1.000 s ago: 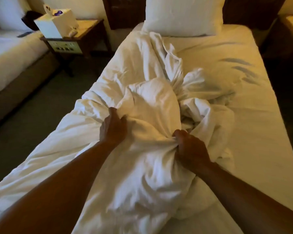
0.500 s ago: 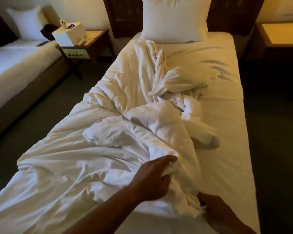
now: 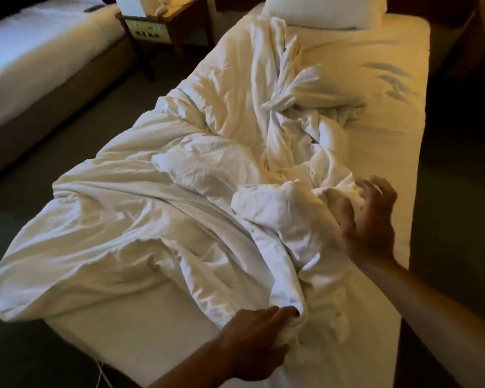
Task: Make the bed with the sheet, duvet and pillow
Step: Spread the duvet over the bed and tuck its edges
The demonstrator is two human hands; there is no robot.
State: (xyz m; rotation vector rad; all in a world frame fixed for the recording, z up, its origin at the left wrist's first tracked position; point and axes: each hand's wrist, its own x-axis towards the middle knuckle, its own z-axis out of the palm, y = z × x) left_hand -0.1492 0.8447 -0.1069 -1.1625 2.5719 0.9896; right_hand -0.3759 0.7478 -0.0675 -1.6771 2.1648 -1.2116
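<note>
Gripping a fold of the rumpled duvet (image 3: 185,191) near the bed's (image 3: 398,152) foot edge, the left hand (image 3: 256,343) pinches tight; the right hand (image 3: 371,219) claws, fingers half-curled, into bunched fabric by the right edge.

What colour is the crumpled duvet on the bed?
White, tinted yellow by the lamplight; the head view shows the crumpled fabric duvet.

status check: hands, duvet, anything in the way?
Left hand grips duvet edge near bed foot. Right hand, fingers curled, at bunched folds. Duvet crumpled, hanging off left side. Pillow at head.
</note>
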